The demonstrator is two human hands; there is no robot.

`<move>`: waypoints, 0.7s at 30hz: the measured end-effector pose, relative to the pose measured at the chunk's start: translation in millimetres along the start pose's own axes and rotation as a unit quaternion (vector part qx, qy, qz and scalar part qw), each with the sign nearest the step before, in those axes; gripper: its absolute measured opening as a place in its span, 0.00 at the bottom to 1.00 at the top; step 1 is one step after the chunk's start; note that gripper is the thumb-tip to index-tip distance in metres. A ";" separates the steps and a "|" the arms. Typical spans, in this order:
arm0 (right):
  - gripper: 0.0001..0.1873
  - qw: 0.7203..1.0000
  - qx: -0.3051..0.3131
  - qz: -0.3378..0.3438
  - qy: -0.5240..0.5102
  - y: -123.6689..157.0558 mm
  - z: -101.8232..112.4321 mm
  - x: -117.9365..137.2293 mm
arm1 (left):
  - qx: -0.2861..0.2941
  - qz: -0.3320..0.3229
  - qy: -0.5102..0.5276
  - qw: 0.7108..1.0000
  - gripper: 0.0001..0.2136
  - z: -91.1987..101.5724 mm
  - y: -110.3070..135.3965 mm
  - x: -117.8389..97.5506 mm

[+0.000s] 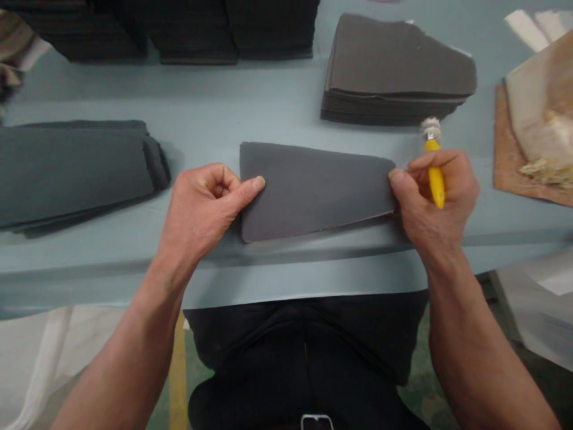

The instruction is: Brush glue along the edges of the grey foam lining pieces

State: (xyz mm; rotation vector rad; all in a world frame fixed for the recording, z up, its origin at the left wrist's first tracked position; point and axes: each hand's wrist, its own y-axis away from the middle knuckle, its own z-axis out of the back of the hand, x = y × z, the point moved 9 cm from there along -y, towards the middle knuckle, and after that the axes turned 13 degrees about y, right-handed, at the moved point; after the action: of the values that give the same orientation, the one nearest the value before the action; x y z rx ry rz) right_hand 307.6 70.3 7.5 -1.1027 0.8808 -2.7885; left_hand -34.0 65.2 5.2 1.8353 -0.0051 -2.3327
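A dark grey cut piece of sheet material [313, 188] lies flat on the pale blue table [250, 107] in front of me. My left hand [203, 206] is curled, its thumb pressing the piece's left edge. At the piece's right edge my right hand [432, 194] pinches the material with thumb and forefinger. The same hand is closed around a yellow-handled brush [435, 173], whose pale bristle end points away from me.
A stack of similar grey pieces [394, 71] sits beyond on the right, a flatter pile [76, 170] at left, and dark stacks [179, 27] line the far edge. A brown board with pale material [541, 131] is at far right.
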 end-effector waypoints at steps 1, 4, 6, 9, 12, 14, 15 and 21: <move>0.11 1.000 -0.003 -0.001 0.001 -0.2 0.4 0.1 | -0.001 -0.001 0.000 1.000 0.21 0.3 0.0 -0.5; 0.10 1.000 -0.006 -0.010 0.002 -1.0 0.9 -0.9 | -0.005 0.008 -0.012 1.000 0.20 1.9 1.7 -0.6; 0.10 1.000 -0.005 -0.012 0.004 -1.5 0.5 -0.9 | -0.018 0.013 -0.022 1.000 0.20 7.0 4.9 0.5; 0.10 1.000 -0.003 -0.013 0.018 -1.5 0.0 -1.4 | -0.033 -0.017 -0.030 0.999 0.19 19.5 13.4 3.3; 0.10 1.000 -0.004 -0.015 0.026 -1.1 -0.4 -2.7 | 0.020 -0.155 -0.108 0.982 0.36 22.4 25.3 -3.4; 0.10 1.000 -0.002 -0.008 0.024 -1.0 -0.6 -1.7 | 0.084 -0.270 -0.175 0.943 0.47 15.3 36.8 -8.5; 0.10 1.000 -0.002 -0.004 0.022 -0.9 -0.7 -0.7 | 0.110 -0.309 -0.200 0.923 0.50 11.8 41.2 -8.5; 0.11 1.000 0.008 0.005 0.007 -0.1 -2.4 2.5 | 0.150 -0.354 -0.248 0.889 0.50 4.2 39.5 -7.6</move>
State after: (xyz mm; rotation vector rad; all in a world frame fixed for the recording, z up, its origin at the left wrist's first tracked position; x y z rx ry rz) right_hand 304.2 71.0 7.7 -1.0747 0.8603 -2.7946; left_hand -31.0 26.8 17.8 1.4337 0.3027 -3.4380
